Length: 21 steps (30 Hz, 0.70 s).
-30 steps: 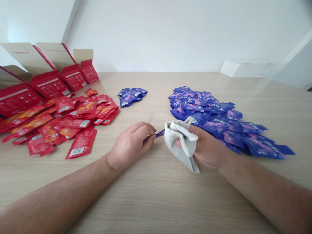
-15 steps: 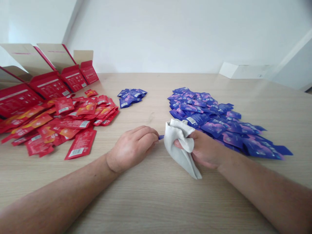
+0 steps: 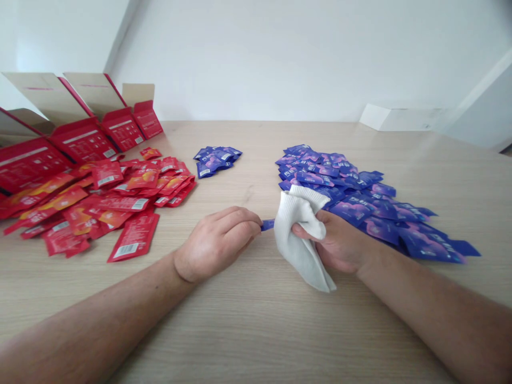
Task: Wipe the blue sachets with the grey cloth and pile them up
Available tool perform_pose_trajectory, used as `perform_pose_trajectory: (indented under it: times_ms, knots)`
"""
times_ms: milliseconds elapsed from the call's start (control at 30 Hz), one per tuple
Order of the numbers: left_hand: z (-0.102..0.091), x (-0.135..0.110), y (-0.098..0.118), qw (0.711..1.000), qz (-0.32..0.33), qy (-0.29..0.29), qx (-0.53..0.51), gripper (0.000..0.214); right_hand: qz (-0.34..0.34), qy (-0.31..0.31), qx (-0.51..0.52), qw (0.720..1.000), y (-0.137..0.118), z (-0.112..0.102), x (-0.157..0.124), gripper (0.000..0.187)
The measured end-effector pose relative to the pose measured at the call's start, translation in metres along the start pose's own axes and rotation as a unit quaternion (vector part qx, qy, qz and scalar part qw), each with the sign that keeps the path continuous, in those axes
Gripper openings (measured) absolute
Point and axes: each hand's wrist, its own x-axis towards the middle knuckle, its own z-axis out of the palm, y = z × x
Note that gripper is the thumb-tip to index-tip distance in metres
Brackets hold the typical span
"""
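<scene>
My left hand [image 3: 222, 240] is closed on one end of a small purple sachet [image 3: 268, 225] low over the middle of the table. Only a short strip of that sachet shows, between my fingers and a white ribbed cloth, which looks like a folded sock [image 3: 298, 234]. The cloth is bunched in my closed right hand [image 3: 340, 240], its folds hanging below the thumb. Behind and beside my right hand spreads a large pile of purple sachets [image 3: 370, 200]. Whether the cloth touches the held sachet I cannot tell.
Red sachets [image 3: 134, 242] lie heaped on the left, in front of a row of open red boxes [image 3: 86, 138]. A small group of purple sachets [image 3: 217, 160] rests farther back. At the back right a white box [image 3: 400, 117] stands against the wall.
My right hand has moved slightly right and up with the white cloth, so more of the purple sachet in my left hand shows. My left hand has hardly moved.
</scene>
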Motion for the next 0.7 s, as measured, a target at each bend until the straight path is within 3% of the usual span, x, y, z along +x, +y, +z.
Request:
perform_pose_trajectory:
  times_ms: [300, 400, 467, 600, 700]
  knots:
    - [0.000, 0.002, 0.001, 0.998, -0.005, 0.003, -0.062, 0.017, -0.040, -0.036, -0.120, 0.991, -0.001, -0.006, -0.001, 0.027]
    - [0.000, 0.005, 0.001, 0.991, -0.057, 0.007, -0.122, 0.022, -0.064, -0.065, -0.216, 0.972, -0.009, -0.007, -0.004, 0.020]
    - [0.002, 0.006, -0.001, 0.981, -0.124, 0.007, -0.150, 0.027, -0.058, -0.116, -0.255, 0.958, -0.016, -0.004, -0.007, 0.015]
    - [0.007, 0.007, -0.005, 0.924, -0.289, -0.056, -0.244, 0.033, -0.060, -0.192, -0.281, 0.938, -0.029, 0.006, -0.011, 0.012]
    - [0.011, 0.008, -0.007, 0.866, -0.327, -0.124, -0.358, 0.035, -0.062, -0.199, -0.296, 0.932, -0.032, 0.010, -0.012, 0.012]
